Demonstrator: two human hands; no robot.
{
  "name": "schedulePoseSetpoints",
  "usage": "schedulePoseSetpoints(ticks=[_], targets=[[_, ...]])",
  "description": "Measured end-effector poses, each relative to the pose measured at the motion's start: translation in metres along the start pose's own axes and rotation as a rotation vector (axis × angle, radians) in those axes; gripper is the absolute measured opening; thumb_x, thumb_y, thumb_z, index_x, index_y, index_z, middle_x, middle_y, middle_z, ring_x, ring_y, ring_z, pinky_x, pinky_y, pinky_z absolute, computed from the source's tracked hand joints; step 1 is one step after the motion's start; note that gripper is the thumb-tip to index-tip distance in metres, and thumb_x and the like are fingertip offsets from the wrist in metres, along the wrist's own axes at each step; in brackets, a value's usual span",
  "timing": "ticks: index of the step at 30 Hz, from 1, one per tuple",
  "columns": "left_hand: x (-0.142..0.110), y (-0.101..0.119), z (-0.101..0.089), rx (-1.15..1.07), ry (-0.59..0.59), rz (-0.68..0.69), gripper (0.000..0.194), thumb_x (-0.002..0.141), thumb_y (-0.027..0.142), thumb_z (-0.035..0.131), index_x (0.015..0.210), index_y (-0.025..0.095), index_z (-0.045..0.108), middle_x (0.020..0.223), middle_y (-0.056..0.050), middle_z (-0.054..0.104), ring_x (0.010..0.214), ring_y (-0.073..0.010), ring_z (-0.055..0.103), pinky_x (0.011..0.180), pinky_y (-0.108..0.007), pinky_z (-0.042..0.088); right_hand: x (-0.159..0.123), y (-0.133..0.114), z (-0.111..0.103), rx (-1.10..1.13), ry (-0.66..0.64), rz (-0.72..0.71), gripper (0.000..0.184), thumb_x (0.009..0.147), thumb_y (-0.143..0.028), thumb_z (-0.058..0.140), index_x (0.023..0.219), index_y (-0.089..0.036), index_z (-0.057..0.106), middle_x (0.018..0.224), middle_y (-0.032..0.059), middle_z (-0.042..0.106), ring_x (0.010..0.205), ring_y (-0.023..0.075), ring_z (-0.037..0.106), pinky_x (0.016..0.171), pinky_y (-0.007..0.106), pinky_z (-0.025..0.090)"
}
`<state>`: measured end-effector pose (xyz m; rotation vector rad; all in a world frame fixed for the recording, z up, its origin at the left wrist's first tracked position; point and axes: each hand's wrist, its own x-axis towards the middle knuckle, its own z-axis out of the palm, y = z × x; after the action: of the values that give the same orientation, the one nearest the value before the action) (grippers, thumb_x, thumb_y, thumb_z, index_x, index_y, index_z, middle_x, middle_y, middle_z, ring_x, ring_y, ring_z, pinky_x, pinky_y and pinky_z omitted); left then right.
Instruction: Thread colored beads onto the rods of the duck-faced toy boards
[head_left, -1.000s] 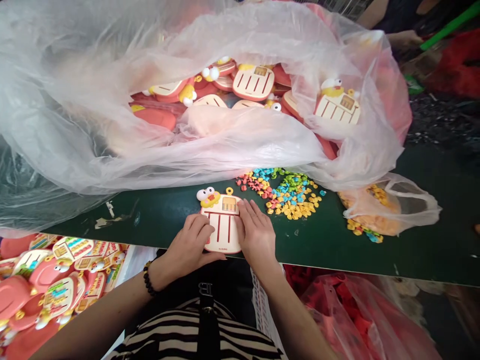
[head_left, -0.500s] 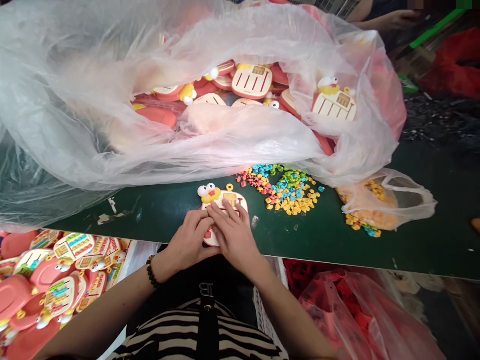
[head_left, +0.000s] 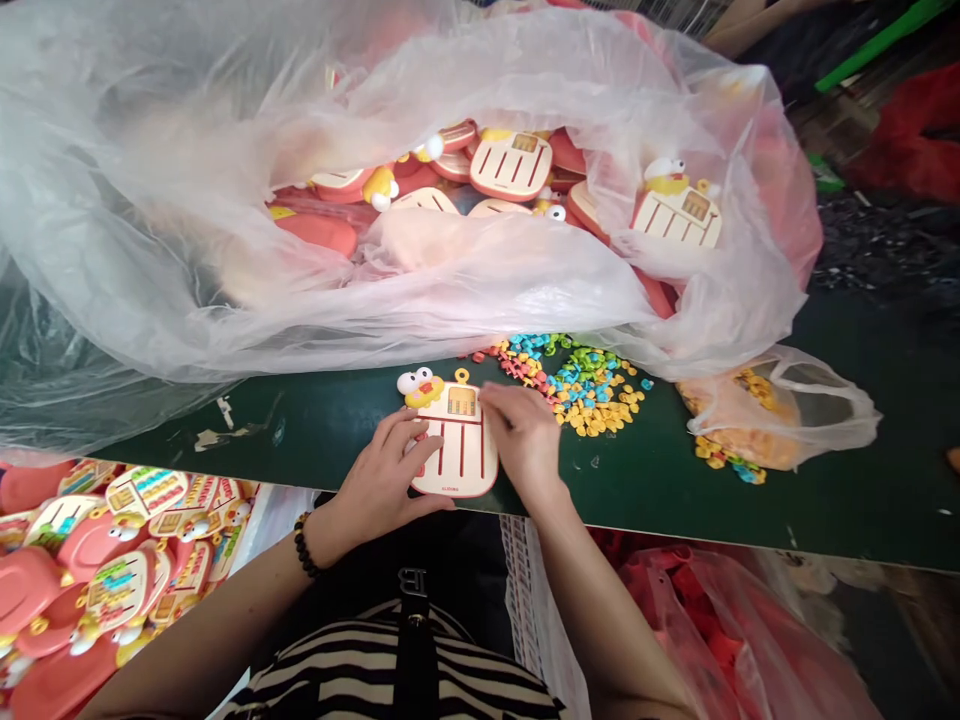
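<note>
Where the view begins at the far left, a heap of pink-backed toy boards (head_left: 124,590) lies below the edge of the dark green surface (head_left: 757,520), their slots filled with rows of coloured pieces. A large clear plastic bag (head_left: 187,200) spreads across the back of the surface and holds more boards with unfilled slots (head_left: 510,165).

A beaded bracelet (head_left: 304,545) circles the left wrist, and the left hand (head_left: 382,470) lies with its fingers across the left side of a cream-and-red toy board (head_left: 465,460), thumb along the lower edge. That board sits flat near the front edge of the surface, a googly-eyed yellow duck head (head_left: 421,388) at its upper left corner, and its slots show no pieces. The hands are apart, one on each side of it. The right hand (head_left: 525,435) reaches over the board's upper right corner; its fingertips (head_left: 486,398) appear to touch it, though the angle makes that hard to be sure of.

Just beyond lies a loose pile of small red, blue, green and yellow pieces (head_left: 581,385). Farther right sits a small clear bag of orange and yellow pieces (head_left: 780,420), with a few scattered pieces (head_left: 720,455) just beside it. Below the surface at right is a red plastic bag (head_left: 720,640).
</note>
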<state>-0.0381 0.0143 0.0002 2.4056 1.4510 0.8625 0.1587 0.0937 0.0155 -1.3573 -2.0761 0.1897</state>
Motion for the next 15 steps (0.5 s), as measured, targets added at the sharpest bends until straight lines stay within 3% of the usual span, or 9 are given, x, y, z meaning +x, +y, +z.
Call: schedulePoseSetpoints(ticks=[9,15], targets=[[-0.003,0.000,0.001,-0.046,0.000,-0.041,0.056,0.075,0.048,0.071,0.119,0.019,0.052,0.113,-0.013,0.056,0.119,-0.0325,0.049,0.098,-0.049,0.047,-0.048,-0.033,-0.007,-0.133,-0.100,-0.050,0.030,0.093,-0.023,0.049,0.119,-0.019,0.064,0.120,0.0100,0.068,0.118,0.0250,0.060,0.093,0.041,0.048],[0.001,0.000,-0.001,-0.034,0.000,-0.055,0.077,0.082,0.043,0.063,0.144,0.015,0.025,0.136,-0.019,0.045,0.123,-0.0304,0.047,0.100,-0.045,0.045,-0.035,-0.057,0.005,-0.006,-0.301,-0.177,0.038,0.092,-0.018,0.045,0.129,-0.021,0.056,0.132,0.0066,0.061,0.135,0.0258,0.042,0.110,0.050,0.032]])
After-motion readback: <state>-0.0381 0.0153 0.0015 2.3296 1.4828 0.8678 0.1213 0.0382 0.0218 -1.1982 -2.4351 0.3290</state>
